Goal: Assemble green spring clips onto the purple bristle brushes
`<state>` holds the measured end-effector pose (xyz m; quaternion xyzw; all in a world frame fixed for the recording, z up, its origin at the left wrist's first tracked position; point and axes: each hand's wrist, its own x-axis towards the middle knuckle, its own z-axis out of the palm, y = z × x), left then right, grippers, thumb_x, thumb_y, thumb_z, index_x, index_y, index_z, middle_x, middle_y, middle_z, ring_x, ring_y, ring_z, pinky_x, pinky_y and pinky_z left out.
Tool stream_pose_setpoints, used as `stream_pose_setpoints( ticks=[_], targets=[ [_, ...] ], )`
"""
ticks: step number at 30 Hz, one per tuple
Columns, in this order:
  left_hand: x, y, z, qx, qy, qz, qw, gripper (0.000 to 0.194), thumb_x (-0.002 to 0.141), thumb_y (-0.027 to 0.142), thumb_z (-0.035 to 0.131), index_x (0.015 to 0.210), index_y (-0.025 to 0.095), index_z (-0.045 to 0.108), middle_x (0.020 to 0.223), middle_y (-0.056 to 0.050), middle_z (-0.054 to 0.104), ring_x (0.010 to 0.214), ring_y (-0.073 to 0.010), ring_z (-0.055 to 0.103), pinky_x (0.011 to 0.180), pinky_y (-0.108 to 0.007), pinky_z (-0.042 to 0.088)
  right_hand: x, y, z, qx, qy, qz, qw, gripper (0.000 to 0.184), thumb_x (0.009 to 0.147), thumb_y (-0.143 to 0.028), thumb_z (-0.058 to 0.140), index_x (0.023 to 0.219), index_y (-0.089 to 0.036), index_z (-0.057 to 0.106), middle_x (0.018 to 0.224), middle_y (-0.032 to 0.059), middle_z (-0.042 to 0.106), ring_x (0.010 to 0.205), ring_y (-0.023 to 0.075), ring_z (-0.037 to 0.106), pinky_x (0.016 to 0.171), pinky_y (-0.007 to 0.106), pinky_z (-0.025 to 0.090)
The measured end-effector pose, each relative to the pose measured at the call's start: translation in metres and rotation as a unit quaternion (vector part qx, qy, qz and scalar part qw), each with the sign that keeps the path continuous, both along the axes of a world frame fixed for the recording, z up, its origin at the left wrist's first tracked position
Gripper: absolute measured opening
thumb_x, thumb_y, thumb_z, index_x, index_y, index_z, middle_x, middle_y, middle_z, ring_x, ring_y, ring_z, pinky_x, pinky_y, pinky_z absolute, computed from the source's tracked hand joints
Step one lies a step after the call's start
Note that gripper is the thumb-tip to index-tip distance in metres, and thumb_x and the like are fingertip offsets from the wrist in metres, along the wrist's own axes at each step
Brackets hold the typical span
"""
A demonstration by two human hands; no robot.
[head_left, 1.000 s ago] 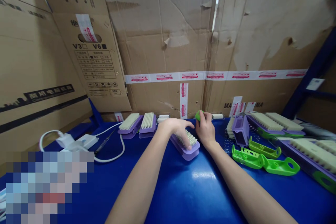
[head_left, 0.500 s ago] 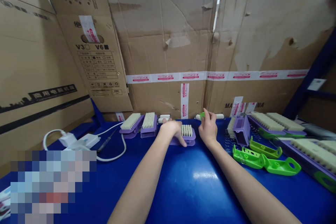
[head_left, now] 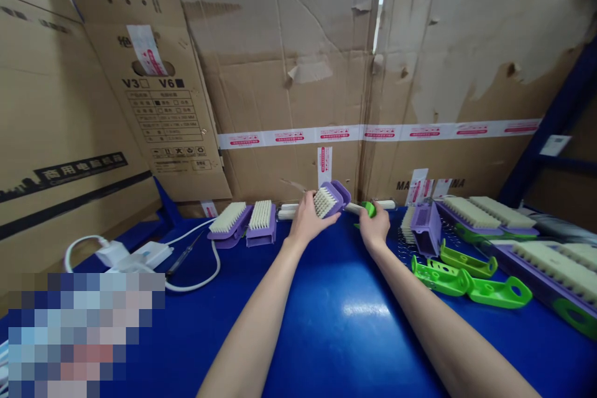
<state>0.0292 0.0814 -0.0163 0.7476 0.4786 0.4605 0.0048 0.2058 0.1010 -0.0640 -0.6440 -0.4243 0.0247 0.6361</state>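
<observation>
The left hand (head_left: 305, 224) has its thumb and fingers closed around the brush (head_left: 334, 199), which is lifted and tilted above the table (head_left: 331, 317). The right hand (head_left: 374, 228), just beside, has its fingers bent around the green part (head_left: 370, 208). To handle them well, I would grip the brush by its purple sides, without pressing bristles, and hold the green part lightly but steadily.

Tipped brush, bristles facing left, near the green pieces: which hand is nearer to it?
Right. The right hand, holding a green part, is left of the tipped brush; the left hand, holding another brush, is farther left.
</observation>
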Motion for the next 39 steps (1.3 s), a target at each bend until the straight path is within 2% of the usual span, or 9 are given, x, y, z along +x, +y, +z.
stream_pose_setpoints(
  ticks=[4, 7, 9, 13, 17, 21, 32, 36, 39],
  targets=[
    [-0.003, 0.001, -0.021, 0.117, 0.113, -0.024, 0.986, 0.064, 0.063, 0.037, 0.072, 0.115, 0.015, 0.040, 0.113, -0.015, 0.054, 0.110, -0.0295, 0.052, 0.095, -0.044, 0.041, -0.009, -0.009, 0.006, -0.025, -0.056, 0.066, 0.996, 0.054, 0.084, -0.037, 0.034, 0.127, -0.007, 0.047, 0.123, 0.0203, 0.055, 0.114, 0.0312, 0.050, 0.094, 0.045, 0.038],
    [-0.007, 0.003, -0.026, 0.147, 0.184, -0.017, 0.972, 0.065, 0.064, 0.031, 0.071, 0.118, 0.014, 0.039, 0.116, -0.015, 0.053, 0.112, -0.0313, 0.049, 0.102, -0.050, 0.033, -0.012, -0.014, 0.010, -0.026, -0.068, 0.074, 0.995, 0.053, 0.088, -0.038, 0.028, 0.130, -0.010, 0.044, 0.125, 0.0189, 0.054, 0.115, 0.0293, 0.050, 0.094, 0.045, 0.038],
    [-0.008, 0.005, -0.027, 0.150, 0.206, -0.001, 0.967, 0.066, 0.065, 0.030, 0.070, 0.120, 0.013, 0.038, 0.118, -0.016, 0.052, 0.113, -0.0318, 0.048, 0.104, -0.051, 0.030, -0.012, -0.016, 0.011, -0.005, -0.075, 0.081, 0.994, 0.051, 0.088, -0.039, 0.028, 0.128, -0.010, 0.045, 0.124, 0.0186, 0.055, 0.115, 0.0280, 0.050, 0.095, 0.044, 0.038],
    [-0.011, 0.006, -0.024, 0.150, 0.247, -0.020, 0.957, 0.067, 0.065, 0.030, 0.070, 0.121, 0.011, 0.038, 0.119, -0.017, 0.052, 0.116, -0.0317, 0.047, 0.106, -0.050, 0.029, -0.011, -0.018, 0.012, 0.016, -0.087, 0.084, 0.993, 0.054, 0.086, -0.043, 0.036, 0.126, -0.008, 0.046, 0.124, 0.0200, 0.054, 0.114, 0.0285, 0.051, 0.096, 0.043, 0.038],
    [-0.020, 0.007, -0.023, 0.143, 0.230, 0.000, 0.963, 0.067, 0.068, 0.030, 0.068, 0.124, 0.013, 0.037, 0.120, -0.016, 0.051, 0.116, -0.0313, 0.047, 0.103, -0.050, 0.032, -0.011, -0.023, 0.015, 0.022, -0.123, 0.076, 0.989, 0.048, 0.088, -0.042, 0.034, 0.116, -0.009, 0.055, 0.111, 0.0181, 0.061, 0.105, 0.0286, 0.055, 0.091, 0.043, 0.042],
    [-0.026, 0.008, -0.021, 0.134, 0.214, 0.027, 0.967, 0.067, 0.068, 0.029, 0.067, 0.126, 0.014, 0.035, 0.120, -0.016, 0.051, 0.114, -0.0314, 0.048, 0.100, -0.049, 0.035, -0.018, -0.032, 0.018, 0.062, -0.192, 0.104, 0.974, 0.045, 0.090, -0.037, 0.030, 0.118, -0.011, 0.054, 0.106, 0.0159, 0.059, 0.101, 0.0264, 0.055, 0.088, 0.041, 0.045],
    [-0.021, 0.003, -0.018, 0.126, 0.274, -0.016, 0.953, 0.062, 0.070, 0.029, 0.062, 0.125, 0.014, 0.039, 0.120, -0.016, 0.050, 0.116, -0.0310, 0.045, 0.103, -0.049, 0.030, -0.027, -0.038, 0.018, 0.110, -0.301, 0.168, 0.932, 0.047, 0.092, -0.030, 0.029, 0.135, -0.012, 0.035, 0.114, 0.0171, 0.050, 0.103, 0.0263, 0.054, 0.087, 0.041, 0.047],
    [-0.020, 0.001, -0.018, 0.136, 0.301, -0.023, 0.944, 0.063, 0.069, 0.026, 0.062, 0.126, 0.012, 0.039, 0.120, -0.016, 0.050, 0.116, -0.0308, 0.044, 0.105, -0.048, 0.027, -0.029, -0.038, 0.021, 0.130, -0.352, 0.184, 0.909, 0.044, 0.093, -0.026, 0.028, 0.133, -0.010, 0.038, 0.115, 0.0181, 0.051, 0.108, 0.0268, 0.048, 0.094, 0.045, 0.042],
    [-0.020, 0.000, -0.018, 0.137, 0.304, -0.022, 0.942, 0.062, 0.069, 0.026, 0.062, 0.125, 0.011, 0.039, 0.120, -0.017, 0.049, 0.117, -0.0311, 0.044, 0.106, -0.049, 0.026, -0.032, -0.038, 0.022, 0.123, -0.364, 0.172, 0.907, 0.042, 0.093, -0.026, 0.028, 0.127, -0.009, 0.044, 0.112, 0.0184, 0.053, 0.105, 0.0276, 0.048, 0.092, 0.047, 0.041]
  ],
)
